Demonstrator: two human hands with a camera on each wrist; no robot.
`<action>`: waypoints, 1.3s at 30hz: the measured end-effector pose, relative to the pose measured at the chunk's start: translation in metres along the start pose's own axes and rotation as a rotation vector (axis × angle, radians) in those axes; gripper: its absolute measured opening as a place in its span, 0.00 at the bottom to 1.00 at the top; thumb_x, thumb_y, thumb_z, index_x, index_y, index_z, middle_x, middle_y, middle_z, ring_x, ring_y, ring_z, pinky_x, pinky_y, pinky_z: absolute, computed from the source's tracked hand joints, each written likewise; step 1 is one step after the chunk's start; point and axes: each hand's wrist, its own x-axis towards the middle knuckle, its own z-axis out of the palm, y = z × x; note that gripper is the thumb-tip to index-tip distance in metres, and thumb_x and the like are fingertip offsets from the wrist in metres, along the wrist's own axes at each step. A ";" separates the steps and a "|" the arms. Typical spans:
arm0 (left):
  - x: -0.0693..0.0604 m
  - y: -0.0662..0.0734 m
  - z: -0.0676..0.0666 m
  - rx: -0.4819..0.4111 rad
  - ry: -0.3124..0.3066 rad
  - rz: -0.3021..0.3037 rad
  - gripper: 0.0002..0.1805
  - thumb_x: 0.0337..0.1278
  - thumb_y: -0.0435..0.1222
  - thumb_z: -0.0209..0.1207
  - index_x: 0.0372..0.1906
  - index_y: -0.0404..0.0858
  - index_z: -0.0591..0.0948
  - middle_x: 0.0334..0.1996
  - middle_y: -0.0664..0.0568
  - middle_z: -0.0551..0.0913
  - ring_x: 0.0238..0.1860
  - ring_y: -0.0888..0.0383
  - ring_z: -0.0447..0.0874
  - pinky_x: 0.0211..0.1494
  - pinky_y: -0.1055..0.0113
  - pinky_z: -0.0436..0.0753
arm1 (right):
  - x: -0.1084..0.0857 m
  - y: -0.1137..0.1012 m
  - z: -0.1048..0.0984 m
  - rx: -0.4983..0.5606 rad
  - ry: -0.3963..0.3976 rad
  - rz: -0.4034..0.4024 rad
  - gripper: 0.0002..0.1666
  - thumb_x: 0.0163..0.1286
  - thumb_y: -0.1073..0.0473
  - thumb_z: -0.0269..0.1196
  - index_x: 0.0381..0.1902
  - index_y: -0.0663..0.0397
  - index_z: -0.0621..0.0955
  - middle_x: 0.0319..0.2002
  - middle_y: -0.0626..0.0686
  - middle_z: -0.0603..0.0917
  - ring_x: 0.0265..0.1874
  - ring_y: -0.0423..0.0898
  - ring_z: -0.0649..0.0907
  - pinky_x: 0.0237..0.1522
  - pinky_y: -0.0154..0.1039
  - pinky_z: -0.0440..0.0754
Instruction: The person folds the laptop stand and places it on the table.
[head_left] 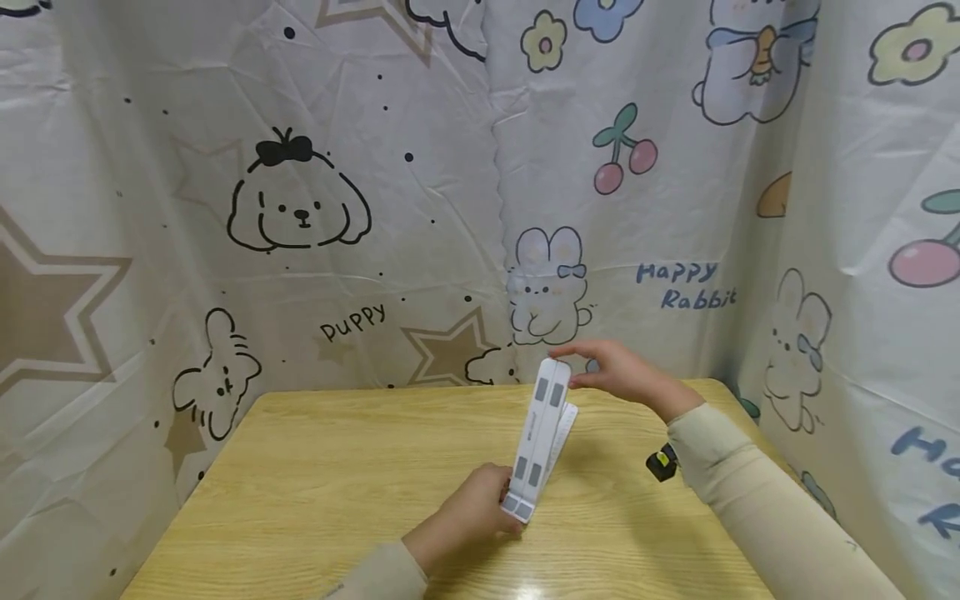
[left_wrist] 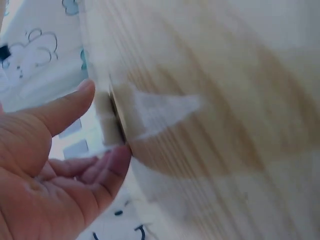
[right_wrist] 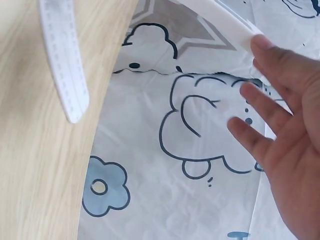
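Note:
A white folding laptop stand [head_left: 534, 437] with grey pads is held tilted above the table, its long bars partly spread at the lower right. My left hand [head_left: 474, 507] grips its lower end. In the left wrist view, the thumb and fingers of that hand [left_wrist: 50, 175] lie either side of the padded end. At the top end, my right hand [head_left: 618, 371] pinches the stand between thumb and forefinger. The right wrist view shows a fingertip of the right hand [right_wrist: 295, 115] against the stand's white end, with the other fingers spread. One slotted bar [right_wrist: 65, 55] hangs apart at the left.
Beneath the hands is a light wooden table [head_left: 337, 467]. A small black object with a yellow mark [head_left: 662, 462] lies on it at the right, partly behind the right sleeve. A printed curtain [head_left: 420, 208] encloses the table's back and sides.

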 end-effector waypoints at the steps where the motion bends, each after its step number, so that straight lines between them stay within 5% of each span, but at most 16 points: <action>1: -0.001 0.003 0.002 0.024 0.011 -0.010 0.26 0.34 0.34 0.83 0.43 0.35 0.84 0.33 0.54 0.82 0.35 0.63 0.76 0.39 0.72 0.80 | 0.001 0.001 -0.002 0.021 -0.022 0.002 0.33 0.65 0.65 0.72 0.68 0.45 0.80 0.66 0.52 0.81 0.66 0.58 0.78 0.66 0.60 0.76; 5: -0.003 0.014 0.010 0.111 0.083 -0.069 0.28 0.34 0.41 0.83 0.43 0.36 0.83 0.31 0.55 0.77 0.31 0.63 0.71 0.33 0.70 0.77 | 0.003 0.005 -0.007 0.067 -0.083 0.004 0.36 0.65 0.67 0.70 0.70 0.41 0.78 0.70 0.53 0.77 0.69 0.58 0.76 0.70 0.58 0.73; 10: -0.003 0.021 0.014 0.170 0.129 -0.109 0.28 0.35 0.37 0.82 0.43 0.33 0.81 0.31 0.54 0.75 0.30 0.60 0.71 0.31 0.68 0.77 | 0.002 0.006 -0.010 0.054 -0.098 -0.016 0.34 0.65 0.67 0.70 0.68 0.43 0.79 0.69 0.54 0.77 0.68 0.58 0.77 0.69 0.56 0.74; 24: -0.002 0.011 -0.005 0.226 0.029 -0.060 0.28 0.33 0.22 0.70 0.49 0.33 0.83 0.35 0.53 0.80 0.34 0.62 0.72 0.36 0.69 0.78 | -0.026 -0.001 -0.014 -0.058 -0.019 0.061 0.29 0.58 0.52 0.77 0.59 0.37 0.86 0.65 0.54 0.82 0.66 0.58 0.79 0.67 0.61 0.75; 30: 0.001 -0.003 -0.017 0.255 0.012 -0.024 0.24 0.40 0.22 0.69 0.49 0.34 0.85 0.39 0.52 0.84 0.37 0.62 0.74 0.39 0.68 0.80 | -0.039 -0.007 -0.006 -0.081 0.038 0.074 0.28 0.57 0.48 0.78 0.58 0.37 0.87 0.61 0.51 0.85 0.63 0.57 0.81 0.64 0.61 0.78; 39: 0.008 -0.016 -0.028 0.241 -0.042 -0.007 0.32 0.44 0.25 0.72 0.61 0.31 0.81 0.53 0.46 0.84 0.52 0.56 0.80 0.56 0.60 0.84 | -0.041 -0.011 0.003 -0.058 0.105 0.103 0.29 0.57 0.51 0.78 0.58 0.42 0.87 0.56 0.47 0.88 0.56 0.53 0.85 0.57 0.57 0.84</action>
